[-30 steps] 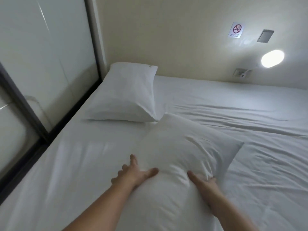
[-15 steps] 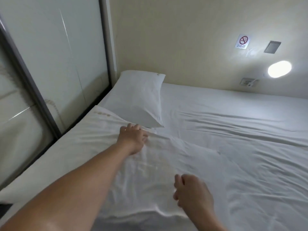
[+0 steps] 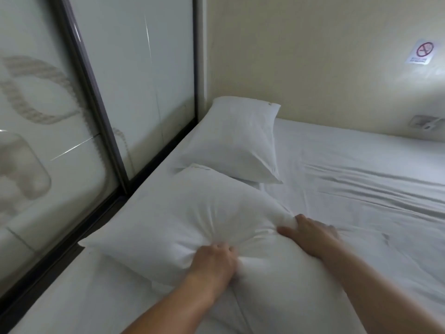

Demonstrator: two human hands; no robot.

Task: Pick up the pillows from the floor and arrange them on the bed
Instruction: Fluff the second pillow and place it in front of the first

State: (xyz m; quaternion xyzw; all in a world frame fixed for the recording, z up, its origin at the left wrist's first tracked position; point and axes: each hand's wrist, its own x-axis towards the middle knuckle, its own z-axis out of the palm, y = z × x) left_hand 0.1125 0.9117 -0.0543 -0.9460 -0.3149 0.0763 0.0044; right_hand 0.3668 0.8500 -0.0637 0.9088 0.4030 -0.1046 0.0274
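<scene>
Down at the near edge of the bed (image 3: 361, 189), my left hand (image 3: 213, 263) is bunched into the cover of the near pillow (image 3: 192, 218), fingers curled tight and pinching a fistful of fabric so the creases fan out from my knuckles. My right hand (image 3: 310, 233) sits just beside it on the pillow's right edge, fingers pressed together and folded into the cloth, thumb out toward the left hand; it's a bit blurred, so how deep the grip goes I can't tell.

This pillow lies on the sheet along the glass panel (image 3: 144, 92) side, its far corner just overlapping the near edge of the far pillow (image 3: 240, 141), which rests in the corner against the wall (image 3: 313, 56).

The way I read it, I'm seating this one in line with the other. To do that well, I want to slide it, not lift it, so the sheet beneath doesn't ruck up. I'd ease it back until the two edges meet without overlapping, square its long side to the glass, then let go of the bunched fabric and smooth the puckers flat with open palms.
</scene>
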